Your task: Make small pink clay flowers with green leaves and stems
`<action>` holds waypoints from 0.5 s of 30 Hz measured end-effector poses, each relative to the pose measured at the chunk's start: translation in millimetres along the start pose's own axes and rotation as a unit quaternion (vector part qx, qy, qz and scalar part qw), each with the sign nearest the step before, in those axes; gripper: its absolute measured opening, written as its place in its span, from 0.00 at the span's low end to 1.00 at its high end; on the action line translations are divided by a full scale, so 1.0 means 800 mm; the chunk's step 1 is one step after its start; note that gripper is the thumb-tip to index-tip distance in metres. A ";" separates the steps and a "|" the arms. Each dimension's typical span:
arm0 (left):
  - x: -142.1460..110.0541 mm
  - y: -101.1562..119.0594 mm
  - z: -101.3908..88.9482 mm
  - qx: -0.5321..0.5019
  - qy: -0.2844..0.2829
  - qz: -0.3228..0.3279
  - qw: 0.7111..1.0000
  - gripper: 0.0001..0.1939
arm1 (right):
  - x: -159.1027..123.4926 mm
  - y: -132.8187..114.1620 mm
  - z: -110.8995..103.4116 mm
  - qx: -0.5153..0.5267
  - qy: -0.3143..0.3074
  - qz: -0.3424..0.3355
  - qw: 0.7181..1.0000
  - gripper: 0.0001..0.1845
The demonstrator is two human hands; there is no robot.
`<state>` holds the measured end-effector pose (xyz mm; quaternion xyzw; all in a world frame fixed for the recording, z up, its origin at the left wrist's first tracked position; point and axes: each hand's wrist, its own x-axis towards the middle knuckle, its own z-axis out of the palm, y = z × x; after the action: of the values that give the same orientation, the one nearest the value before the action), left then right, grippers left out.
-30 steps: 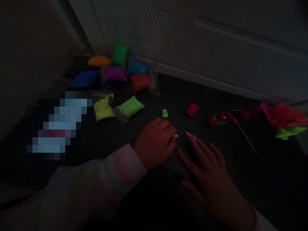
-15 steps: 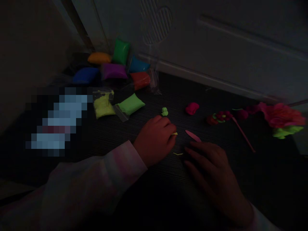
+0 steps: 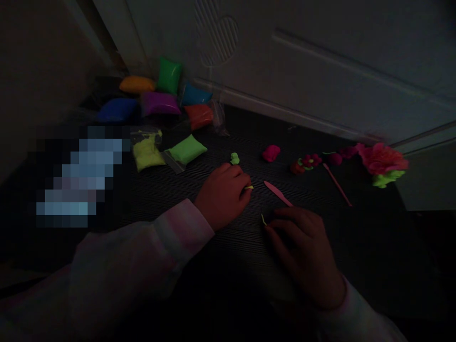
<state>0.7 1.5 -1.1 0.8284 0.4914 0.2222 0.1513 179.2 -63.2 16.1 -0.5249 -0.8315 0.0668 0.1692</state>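
My left hand is closed, pinching a small piece of yellow clay between thumb and fingers just above the dark table. To its right, my right hand is closed too, with a thin yellow clay strip held at the tips of thumb and forefinger. A pink plastic clay knife lies just beyond the right fingers. Past my left hand sits a light green clay lump, and a crimson clay lump rests farther right.
Bags of coloured clay, among them a light green one and a yellow one, lie at the back left. A small clay flower, a pink stick tool and a large pink flower lie to the right. A white panel stands behind.
My right hand has closed on the thin yellow strip and lifted it off the table. My left hand still pinches its piece. The whole view has shifted slightly.
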 end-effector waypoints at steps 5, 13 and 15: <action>0.000 0.000 0.000 0.001 -0.002 0.000 1.000 0.08 | -0.009 0.004 0.000 -0.007 0.004 -0.006 1.000 0.07; 0.000 0.001 0.000 0.005 0.000 -0.002 1.000 0.08 | -0.014 0.013 0.002 -0.124 -0.111 -0.141 0.976 0.27; 0.000 0.001 0.000 0.005 0.003 -0.001 1.000 0.08 | -0.014 0.016 0.003 -0.142 -0.128 -0.137 0.972 0.28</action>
<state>1.3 0.8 -0.4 0.8280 0.4935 0.2227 0.1460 194.2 -67.5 7.9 -0.4117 -0.9112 -0.0093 -0.0068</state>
